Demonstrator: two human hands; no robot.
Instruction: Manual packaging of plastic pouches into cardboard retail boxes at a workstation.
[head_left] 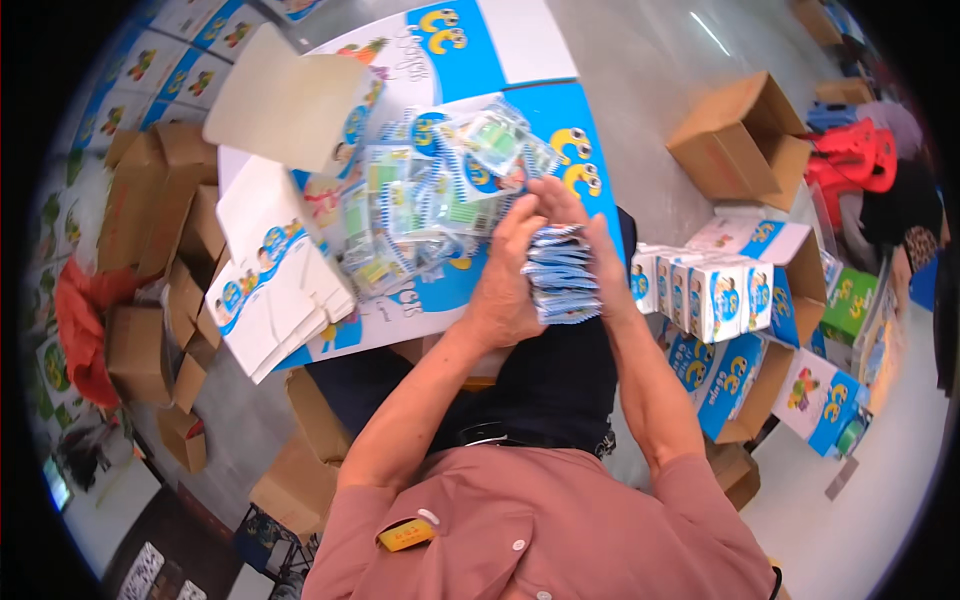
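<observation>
Sachet stack (pixel 562 280) is sitting just off view centre, toward 3 o'clock; left hand (pixel 505 288) and right hand (pixel 604 258) are pressing its sides, fingers clamping round it. Loose sachets (pixel 440 200) (green showing through) are heaping at its 10 o'clock, small boxes (pixel 712 292) lining up at 3.

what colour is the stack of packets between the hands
The stack of packets is blue and white, seen best in the head view.
</observation>
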